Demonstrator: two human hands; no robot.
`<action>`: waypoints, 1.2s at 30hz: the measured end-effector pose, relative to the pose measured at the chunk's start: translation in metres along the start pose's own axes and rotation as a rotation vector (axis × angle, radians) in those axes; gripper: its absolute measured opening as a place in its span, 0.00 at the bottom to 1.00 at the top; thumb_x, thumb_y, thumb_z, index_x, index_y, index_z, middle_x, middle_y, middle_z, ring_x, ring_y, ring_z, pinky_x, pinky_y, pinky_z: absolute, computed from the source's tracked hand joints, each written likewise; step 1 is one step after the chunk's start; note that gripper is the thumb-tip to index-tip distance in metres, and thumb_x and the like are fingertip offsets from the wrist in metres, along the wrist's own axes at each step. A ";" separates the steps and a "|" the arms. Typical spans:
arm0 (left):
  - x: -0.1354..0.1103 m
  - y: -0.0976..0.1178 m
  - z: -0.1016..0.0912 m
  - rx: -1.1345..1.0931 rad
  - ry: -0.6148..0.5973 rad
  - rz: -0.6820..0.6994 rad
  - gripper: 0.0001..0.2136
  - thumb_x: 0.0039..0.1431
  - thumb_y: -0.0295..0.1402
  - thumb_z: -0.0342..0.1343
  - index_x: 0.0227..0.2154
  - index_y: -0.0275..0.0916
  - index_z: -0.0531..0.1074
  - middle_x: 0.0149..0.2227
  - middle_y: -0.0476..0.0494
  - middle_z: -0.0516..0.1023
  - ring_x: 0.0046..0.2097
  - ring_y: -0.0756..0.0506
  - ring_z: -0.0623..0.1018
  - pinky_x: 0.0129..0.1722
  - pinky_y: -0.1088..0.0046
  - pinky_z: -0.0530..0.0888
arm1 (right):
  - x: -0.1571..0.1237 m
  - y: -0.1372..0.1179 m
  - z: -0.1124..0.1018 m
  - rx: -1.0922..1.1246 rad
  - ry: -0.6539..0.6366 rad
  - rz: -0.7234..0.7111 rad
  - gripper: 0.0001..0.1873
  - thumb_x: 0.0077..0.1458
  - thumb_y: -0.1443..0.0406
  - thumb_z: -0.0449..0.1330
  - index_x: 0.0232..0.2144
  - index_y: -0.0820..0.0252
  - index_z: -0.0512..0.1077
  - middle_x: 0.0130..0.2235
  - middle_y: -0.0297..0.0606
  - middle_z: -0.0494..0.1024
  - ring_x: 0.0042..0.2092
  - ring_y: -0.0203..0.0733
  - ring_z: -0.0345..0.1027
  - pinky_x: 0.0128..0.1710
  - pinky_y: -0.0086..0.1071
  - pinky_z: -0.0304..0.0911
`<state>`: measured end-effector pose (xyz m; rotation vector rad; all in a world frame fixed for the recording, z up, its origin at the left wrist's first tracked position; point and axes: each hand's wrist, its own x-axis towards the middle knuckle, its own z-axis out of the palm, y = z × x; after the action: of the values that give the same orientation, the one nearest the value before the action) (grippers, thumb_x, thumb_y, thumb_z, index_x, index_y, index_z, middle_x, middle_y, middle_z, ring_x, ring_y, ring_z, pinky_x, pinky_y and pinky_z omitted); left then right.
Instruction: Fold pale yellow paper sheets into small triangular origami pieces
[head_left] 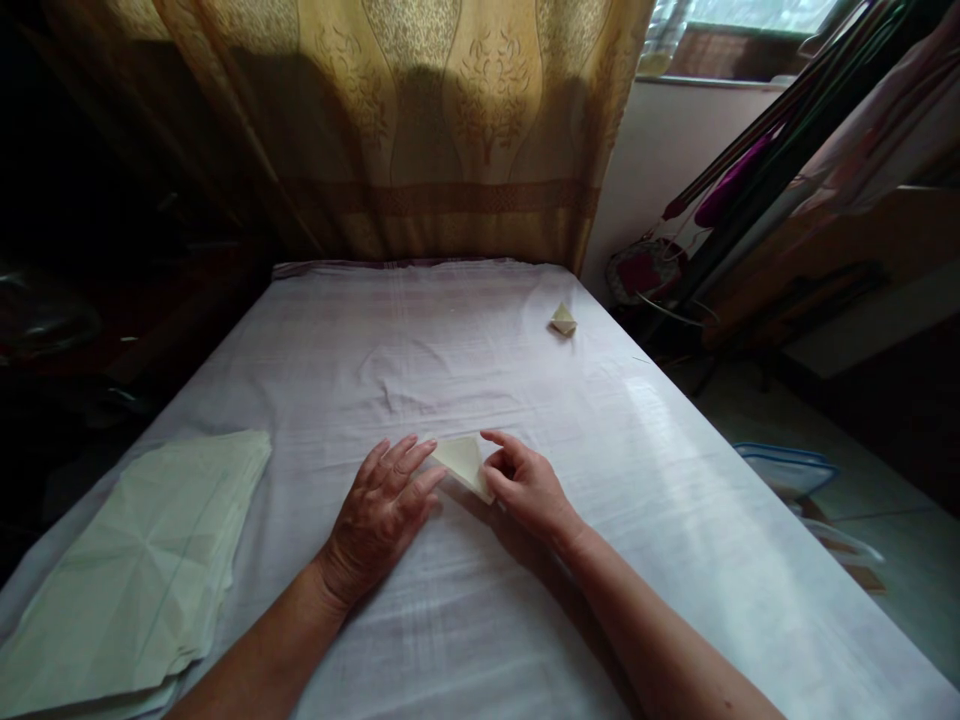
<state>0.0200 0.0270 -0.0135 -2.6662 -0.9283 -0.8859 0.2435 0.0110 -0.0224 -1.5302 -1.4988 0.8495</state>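
A small folded piece of pale paper (pixel 463 462) lies on the white cloth between my hands. My right hand (pixel 527 487) pinches its right edge between thumb and fingers. At the paper's left corner is my left hand (pixel 391 502), palm down with fingers stretched out, its fingertips by the corner. Whether the left fingertips press on the paper or only rest beside it, I cannot tell. Farther off, toward the right back, sits a small folded paper shape (pixel 563 320) with a pointed top.
On the left lies a stack of creased pale paper sheets (pixel 142 560). The white cloth (pixel 420 370) covers the table up to a gold curtain (pixel 450 120). Past the right edge, clear plastic containers (pixel 787 470) stand low, and a patterned bag (pixel 645 270) is near the wall.
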 end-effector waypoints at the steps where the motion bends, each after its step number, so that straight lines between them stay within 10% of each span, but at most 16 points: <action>1: 0.001 0.005 0.001 -0.011 0.003 0.008 0.13 0.66 0.29 0.52 0.52 0.41 0.69 0.57 0.39 0.74 0.63 0.40 0.67 0.64 0.54 0.62 | 0.000 0.000 0.002 0.022 0.032 0.017 0.24 0.48 0.67 0.54 0.50 0.58 0.69 0.25 0.28 0.76 0.26 0.36 0.70 0.29 0.29 0.65; 11: 0.005 0.020 0.012 -0.123 -0.016 0.048 0.09 0.66 0.31 0.54 0.48 0.44 0.74 0.45 0.47 0.79 0.52 0.44 0.74 0.64 0.55 0.61 | -0.007 -0.004 0.011 -0.121 0.121 0.064 0.04 0.47 0.61 0.55 0.25 0.54 0.65 0.24 0.30 0.73 0.27 0.38 0.66 0.28 0.30 0.59; 18: 0.003 0.012 0.013 -0.120 -0.013 0.006 0.07 0.66 0.28 0.53 0.38 0.42 0.76 0.41 0.48 0.80 0.47 0.46 0.75 0.61 0.60 0.62 | -0.008 -0.004 0.008 -0.150 0.076 0.063 0.06 0.52 0.60 0.55 0.27 0.55 0.68 0.27 0.32 0.75 0.30 0.38 0.68 0.32 0.29 0.60; 29: 0.000 0.010 0.013 -0.109 -0.044 0.040 0.13 0.67 0.27 0.51 0.52 0.42 0.72 0.47 0.46 0.80 0.52 0.44 0.74 0.60 0.58 0.61 | -0.010 0.010 0.000 -0.146 -0.028 -0.162 0.09 0.59 0.64 0.52 0.39 0.54 0.71 0.33 0.33 0.80 0.32 0.38 0.73 0.34 0.29 0.65; 36: 0.007 0.008 0.014 -0.108 0.017 0.059 0.08 0.66 0.28 0.53 0.36 0.43 0.77 0.40 0.49 0.81 0.47 0.45 0.74 0.60 0.61 0.62 | -0.008 0.016 -0.016 -0.234 -0.189 -0.407 0.19 0.57 0.74 0.50 0.46 0.55 0.74 0.42 0.37 0.80 0.41 0.38 0.74 0.41 0.30 0.68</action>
<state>0.0361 0.0285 -0.0205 -2.7559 -0.8155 -0.9708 0.2642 0.0022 -0.0307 -1.2599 -2.0203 0.6057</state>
